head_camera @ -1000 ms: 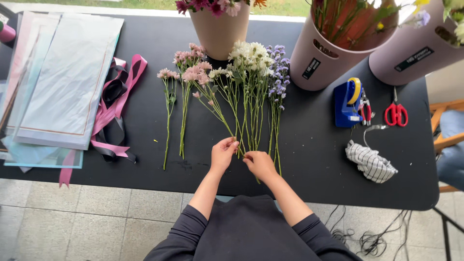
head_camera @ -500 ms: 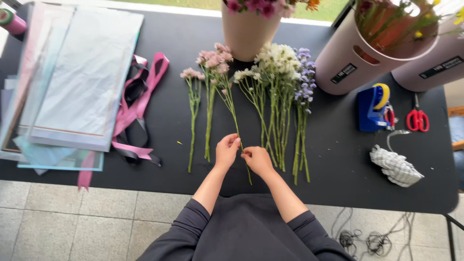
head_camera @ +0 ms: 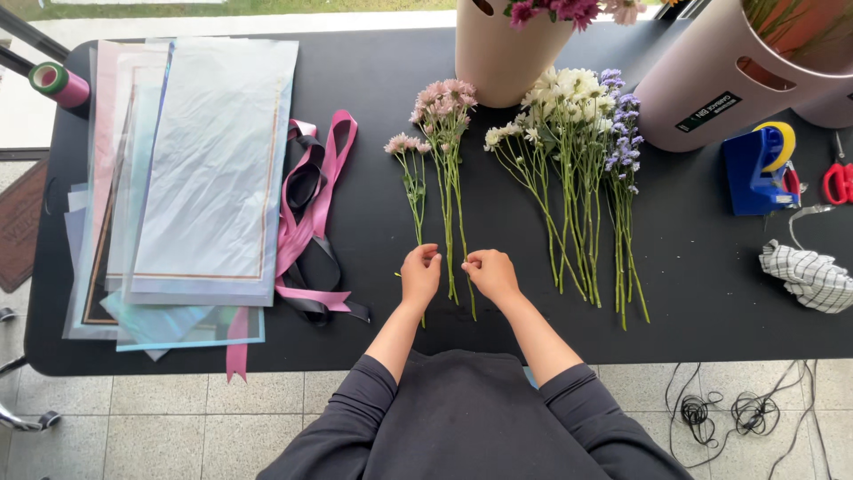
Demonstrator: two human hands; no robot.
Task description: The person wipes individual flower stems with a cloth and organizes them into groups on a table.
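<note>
Head view showed both hands, left (head_camera: 419,274) and right (head_camera: 488,272), pinching pink-flower stems (head_camera: 447,191) at the black table's (head_camera: 373,80) near edge. Stem ends lay hidden beneath fingers; far buckets (head_camera: 724,76) were cropped.

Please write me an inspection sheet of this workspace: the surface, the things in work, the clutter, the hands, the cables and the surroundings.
Surface: black table, matte.
Job's things: pink flower stems lying flat; white flowers and purple flowers beside them.
Clutter: wrapping sheets, pink ribbon, blue tape dispenser, red scissors, checked cloth, two pink buckets.
Grippers: left hand and right hand pinch pink stems.
Cables: black cables on floor.
Surroundings: tiled floor.
</note>
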